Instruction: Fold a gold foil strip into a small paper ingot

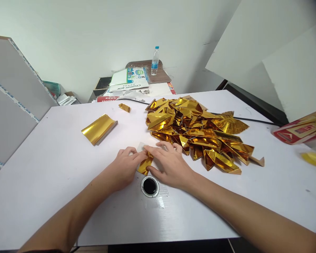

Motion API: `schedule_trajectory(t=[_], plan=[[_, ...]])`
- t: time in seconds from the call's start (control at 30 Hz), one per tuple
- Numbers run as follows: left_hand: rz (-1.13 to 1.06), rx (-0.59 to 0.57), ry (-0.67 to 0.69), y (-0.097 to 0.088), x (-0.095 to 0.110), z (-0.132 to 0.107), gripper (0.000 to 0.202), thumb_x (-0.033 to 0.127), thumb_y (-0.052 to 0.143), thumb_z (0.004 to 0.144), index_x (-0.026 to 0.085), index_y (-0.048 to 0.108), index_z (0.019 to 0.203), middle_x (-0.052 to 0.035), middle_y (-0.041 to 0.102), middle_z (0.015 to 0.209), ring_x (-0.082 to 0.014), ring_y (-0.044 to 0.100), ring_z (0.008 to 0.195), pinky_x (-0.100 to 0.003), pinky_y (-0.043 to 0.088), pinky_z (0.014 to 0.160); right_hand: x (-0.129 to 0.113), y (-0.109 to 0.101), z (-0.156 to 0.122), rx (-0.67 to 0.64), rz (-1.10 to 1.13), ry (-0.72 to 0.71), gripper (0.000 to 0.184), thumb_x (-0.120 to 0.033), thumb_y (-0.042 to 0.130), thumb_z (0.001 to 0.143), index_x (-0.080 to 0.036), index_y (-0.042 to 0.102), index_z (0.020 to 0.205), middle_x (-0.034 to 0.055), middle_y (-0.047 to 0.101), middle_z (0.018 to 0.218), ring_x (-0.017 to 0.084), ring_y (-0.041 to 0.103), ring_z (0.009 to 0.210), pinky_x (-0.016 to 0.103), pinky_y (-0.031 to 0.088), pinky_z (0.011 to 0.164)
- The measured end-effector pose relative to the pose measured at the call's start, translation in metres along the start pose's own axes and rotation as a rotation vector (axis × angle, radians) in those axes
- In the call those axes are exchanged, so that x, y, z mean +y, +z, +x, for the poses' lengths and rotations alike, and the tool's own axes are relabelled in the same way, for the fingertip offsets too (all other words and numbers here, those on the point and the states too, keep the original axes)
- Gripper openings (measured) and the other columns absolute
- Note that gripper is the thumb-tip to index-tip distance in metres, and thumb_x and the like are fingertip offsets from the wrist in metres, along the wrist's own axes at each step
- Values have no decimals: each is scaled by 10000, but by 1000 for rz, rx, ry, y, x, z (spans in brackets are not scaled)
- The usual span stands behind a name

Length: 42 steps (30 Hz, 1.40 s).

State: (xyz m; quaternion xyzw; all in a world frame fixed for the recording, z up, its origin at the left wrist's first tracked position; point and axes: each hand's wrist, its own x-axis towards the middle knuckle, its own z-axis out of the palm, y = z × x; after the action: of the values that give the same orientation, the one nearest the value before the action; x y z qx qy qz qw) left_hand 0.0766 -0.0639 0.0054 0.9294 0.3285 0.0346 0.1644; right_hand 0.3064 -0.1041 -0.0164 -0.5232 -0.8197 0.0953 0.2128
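A small piece of gold foil paper (145,165) lies on the white table (55,165) between my two hands. My left hand (125,168) pinches its left side with curled fingers. My right hand (168,161) presses down on its right side, fingers bent over the fold. Just right of my hands spreads a large pile of folded gold foil pieces (197,130). To the left lies a stack of flat gold foil sheets (98,129), and one small folded gold piece (124,107) sits farther back.
A round cable hole (150,186) is in the table just below my hands. A black cable (252,121) runs behind the pile. A red and gold box (300,131) and a yellow object (314,159) lie at the right. A water bottle (155,61) and papers stand behind.
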Motion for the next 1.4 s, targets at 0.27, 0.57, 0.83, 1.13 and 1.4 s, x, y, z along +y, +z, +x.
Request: schedule_trajectory(t=[0.27, 0.57, 0.83, 1.13, 1.4], plan=[[88, 61, 39, 7, -1, -3, 655, -8, 454, 877, 256, 537, 1471, -69, 642, 1447, -306, 558, 1187, -456, 511, 913, -2, 0, -1, -9, -11, 16, 785, -506, 751, 885, -222, 496, 1571, 160, 714, 1374, 482, 477, 1373, 659, 301, 1038], [16, 101, 12, 2, -5, 15, 498, 16, 407, 906, 215, 612, 1314, -90, 688, 1301, -299, 548, 1149, -495, 502, 959, 26, -1, 14, -15, 158, -249, 566, -334, 672, 1000, -199, 524, 1530, 169, 584, 1544, 356, 518, 1436, 614, 430, 1152], [-119, 62, 22, -11, 1, 8, 402, 46, 498, 834, 235, 546, 1185, -66, 651, 1269, -316, 507, 1249, -526, 464, 1033, 21, 12, 10, 102, 166, -260, 518, -373, 770, 938, -198, 587, 1390, 187, 627, 1488, 333, 603, 1386, 542, 521, 1165], [-84, 133, 32, -2, 1, 7, 122, 217, 612, 931, 229, 547, 1034, -72, 681, 1196, -318, 531, 1281, -535, 482, 1045, 13, 15, 7, 155, -35, -387, 214, -220, 526, 1057, -190, 735, 1090, 168, 632, 1490, 336, 626, 1356, 611, 496, 1167], [16, 309, 107, 11, -1, 3, 99, 173, 567, 995, 206, 657, 1022, -105, 687, 1389, -301, 615, 1284, -510, 552, 1039, 11, 14, 9, 173, 61, -241, 239, -242, 468, 1101, -193, 699, 1065, 167, 715, 1344, 296, 675, 1258, 578, 517, 1111]])
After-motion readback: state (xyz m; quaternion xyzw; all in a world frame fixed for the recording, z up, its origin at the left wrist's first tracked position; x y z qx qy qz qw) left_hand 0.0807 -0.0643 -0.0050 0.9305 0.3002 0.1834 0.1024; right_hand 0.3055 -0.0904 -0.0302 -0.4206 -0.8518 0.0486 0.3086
